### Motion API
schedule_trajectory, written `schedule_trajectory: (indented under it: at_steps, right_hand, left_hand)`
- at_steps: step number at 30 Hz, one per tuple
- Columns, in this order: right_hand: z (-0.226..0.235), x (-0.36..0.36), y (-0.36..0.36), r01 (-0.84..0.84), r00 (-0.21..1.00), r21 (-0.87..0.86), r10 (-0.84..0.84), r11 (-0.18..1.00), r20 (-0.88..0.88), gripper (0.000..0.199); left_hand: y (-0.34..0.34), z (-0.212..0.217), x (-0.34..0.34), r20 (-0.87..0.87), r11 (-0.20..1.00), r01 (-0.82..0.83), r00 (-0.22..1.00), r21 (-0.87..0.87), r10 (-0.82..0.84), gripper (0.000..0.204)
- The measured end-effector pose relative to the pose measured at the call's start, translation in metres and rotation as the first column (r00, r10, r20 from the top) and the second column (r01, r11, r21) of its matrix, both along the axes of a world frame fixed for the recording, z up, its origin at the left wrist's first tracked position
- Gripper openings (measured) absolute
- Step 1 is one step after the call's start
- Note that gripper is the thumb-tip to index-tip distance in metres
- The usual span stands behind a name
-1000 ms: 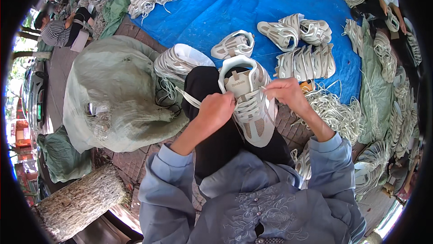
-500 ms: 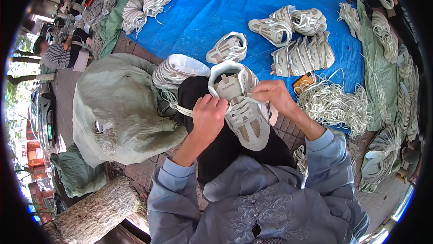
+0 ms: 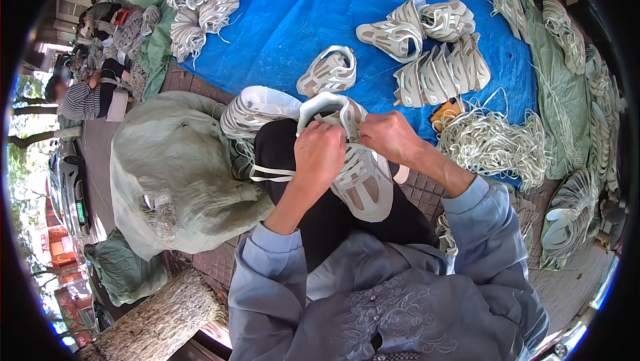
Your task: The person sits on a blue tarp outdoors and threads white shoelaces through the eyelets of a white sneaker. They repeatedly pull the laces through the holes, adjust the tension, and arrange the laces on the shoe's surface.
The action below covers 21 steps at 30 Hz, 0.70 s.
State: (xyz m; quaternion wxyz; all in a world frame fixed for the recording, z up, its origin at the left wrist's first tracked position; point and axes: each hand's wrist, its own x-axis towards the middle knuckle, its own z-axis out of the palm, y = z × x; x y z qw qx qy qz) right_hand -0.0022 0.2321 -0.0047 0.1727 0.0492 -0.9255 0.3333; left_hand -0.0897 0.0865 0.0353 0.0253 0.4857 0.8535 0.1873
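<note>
A beige and white sneaker upper (image 3: 363,194) rests on my black-trousered lap, toe toward me, with white lace crossing its front. My left hand (image 3: 322,154) is closed over the left side of its opening. From that hand a white shoelace (image 3: 273,174) trails off to the left. My right hand (image 3: 391,136) pinches at the right side of the opening, close to the left; what lies between its fingers is hidden. Both hands cover most of the tongue. Just beyond, a nested stack of uppers (image 3: 257,111) stands by my knee, and a single upper (image 3: 328,73) lies on the blue tarp (image 3: 287,21).
At right lies a heap of white laces (image 3: 493,141) beside a small orange item (image 3: 445,114). Rows of uppers (image 3: 443,74) sit on the tarp. A large pale sack (image 3: 180,168) fills the left, near a stone bar (image 3: 157,314). Another person (image 3: 87,94) sits far left.
Both hands have come closer together, over the shoe's opening. My left hand moved up and right, my right hand slightly left. The view has shifted slightly.
</note>
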Motion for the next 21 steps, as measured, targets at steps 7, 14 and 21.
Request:
schedule_trajectory:
  at_steps: [7,14,21]
  right_hand:
    - [-0.007,0.008,-0.012,0.097,0.983,0.086,-0.082,0.992,-0.166,0.009]
    - [-0.008,0.005,0.002,0.063,0.998,-0.089,-0.064,0.994,-0.014,0.007]
    - [-0.006,0.008,0.004,0.028,0.998,-0.293,-0.012,0.956,0.057,0.010]
  left_hand:
    - [0.006,-0.001,-0.006,0.216,0.999,-0.025,0.976,-0.047,0.034,0.008]
    - [0.020,-0.005,-0.003,0.121,0.983,0.084,0.991,-0.163,-0.064,0.006]
    - [0.017,0.008,-0.016,0.214,0.942,0.198,0.966,-0.271,-0.142,0.010]
